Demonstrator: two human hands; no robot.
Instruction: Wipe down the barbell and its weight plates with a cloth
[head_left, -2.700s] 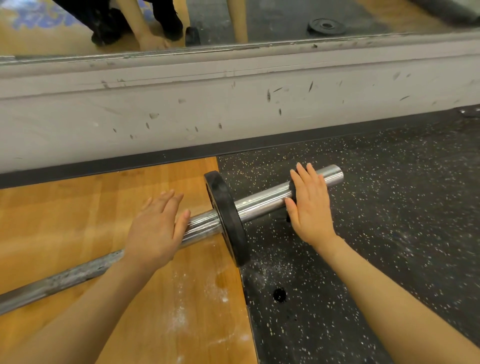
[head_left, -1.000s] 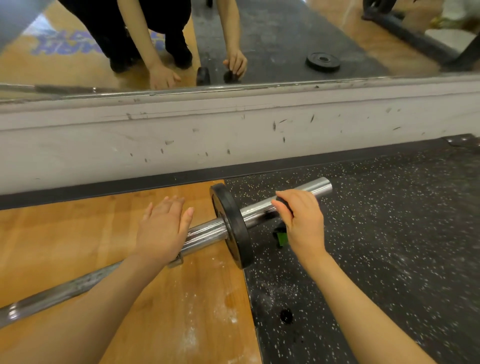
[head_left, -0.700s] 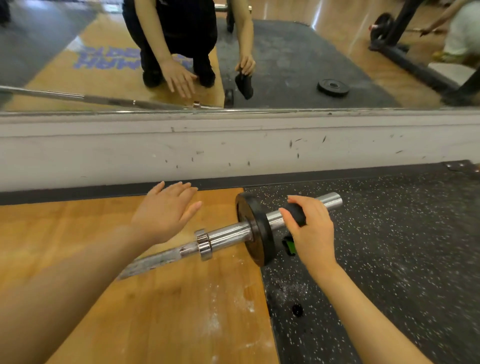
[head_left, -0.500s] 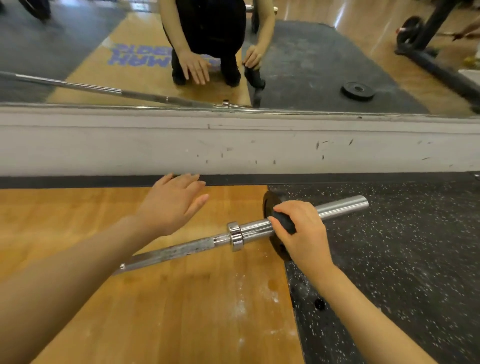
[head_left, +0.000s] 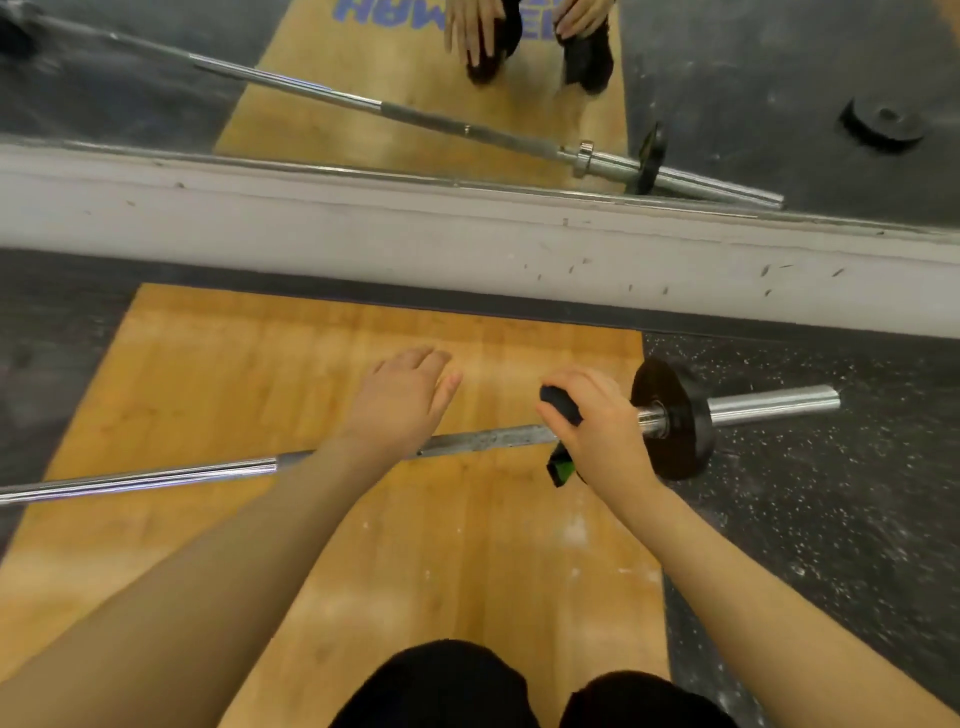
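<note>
A steel barbell (head_left: 156, 475) lies across the wooden platform, its sleeve end (head_left: 774, 402) over the black rubber floor. One small black weight plate (head_left: 675, 415) stands on the sleeve. My right hand (head_left: 597, 431) grips a black cloth with a green tag (head_left: 560, 405), wrapped round the bar just left of the plate. My left hand (head_left: 402, 400) hovers above the shaft with its fingers straight, holding nothing.
A white baseboard (head_left: 467, 244) with a mirror above it runs along the far side; the mirror reflects the barbell and a loose plate (head_left: 883, 124). My dark-clothed knees (head_left: 519, 686) are at the bottom edge. Chalk dust speckles the wooden platform (head_left: 260, 364).
My right hand with the cloth slid from the sleeve outside the plate to the bar inside the plate. My left hand lifted off the shaft. The camera swung left.
</note>
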